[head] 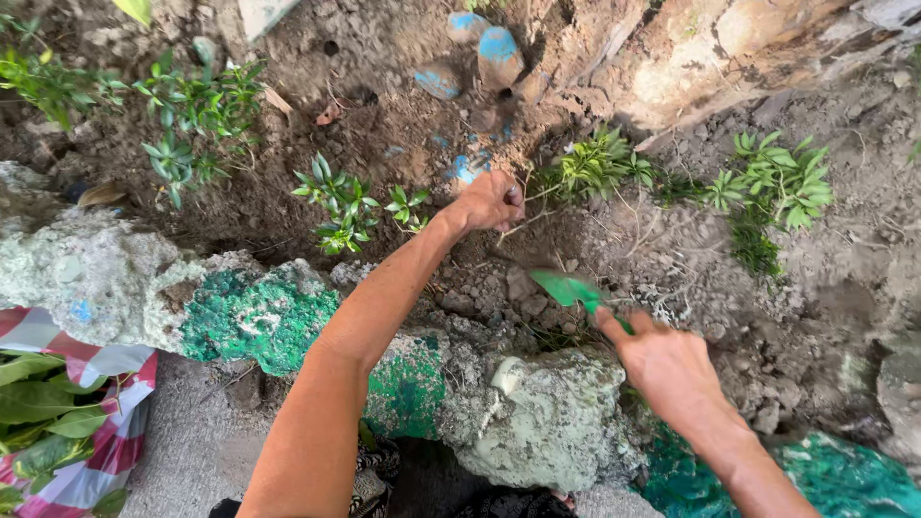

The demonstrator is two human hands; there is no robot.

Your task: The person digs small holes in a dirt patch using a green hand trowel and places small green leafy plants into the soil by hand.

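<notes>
Two hands are at work in the soil bed: your left hand is closed around the thin stems of a leafy seedling lying on the dirt, while your right hand grips a green trowel, blade touching the loose earth just below.

1. Rock border runs left to right across the near middle; soil bed lies behind it, on the far side.
2. Left hand sits in the bed's centre, touching the stems of a small plant just to its right.
3. Right hand is nearer and to the right, over the border's edge, holding a trowel whose blade points far-left, between the two hands.
4. More seedlings: one left of the left hand, one far left, one far right.
5. Stones lie at the far centre.
6. Bag of leaves sits near left, in front of the border.
</notes>
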